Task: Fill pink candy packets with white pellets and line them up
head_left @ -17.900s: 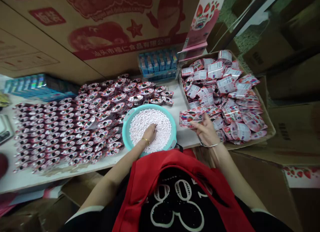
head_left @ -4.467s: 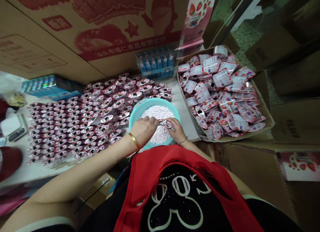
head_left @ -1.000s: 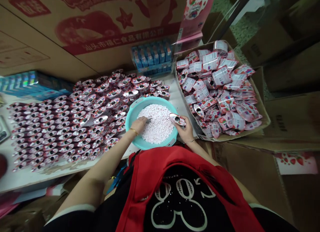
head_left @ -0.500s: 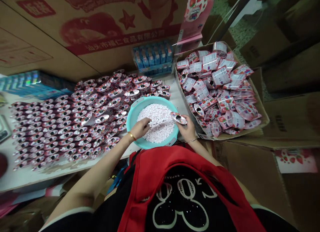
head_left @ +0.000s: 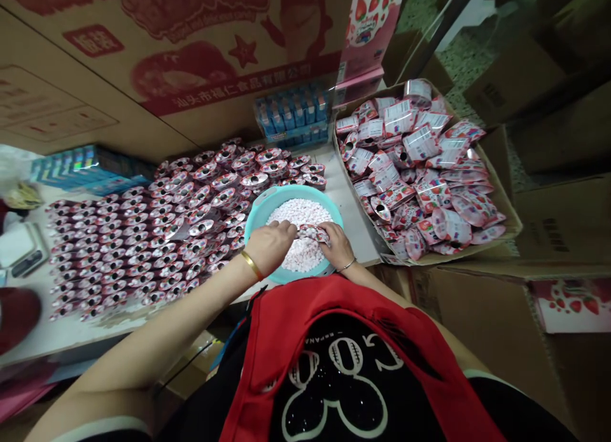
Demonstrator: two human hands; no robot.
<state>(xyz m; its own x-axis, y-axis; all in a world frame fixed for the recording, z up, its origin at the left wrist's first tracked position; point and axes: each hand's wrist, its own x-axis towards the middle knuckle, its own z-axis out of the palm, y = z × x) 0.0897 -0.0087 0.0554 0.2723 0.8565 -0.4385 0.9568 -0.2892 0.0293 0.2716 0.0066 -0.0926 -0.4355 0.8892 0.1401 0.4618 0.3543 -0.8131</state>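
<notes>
A turquoise basin [head_left: 254, 221] full of small white and pale pink candies [head_left: 301, 261] sits on the table in front of me. My right hand [head_left: 338, 246] is closed on the near end of a small red-and-white printed candy packet [head_left: 311, 232], held over the candies. At the packet's other end is my left hand [head_left: 273, 243], knuckles up and fingers curled. What its fingertips pinch is hidden beneath them. Many similar packets [head_left: 157, 235], standing upright with dark oval holes in their tops, fill the table to the left.
On the right, an open cardboard box [head_left: 513, 229] holds a heap of packets. Blue boxed packs [head_left: 291, 114] stand behind the basin, more [head_left: 95, 168] at left. A scale [head_left: 23, 254] and dark red round object [head_left: 18, 318] sit far left. Large printed cartons [head_left: 200, 79] line the back.
My left hand has risen from the candies to the packet. My right hand has brought the packet leftward over the basin and turned it. The view has shifted slightly left.
</notes>
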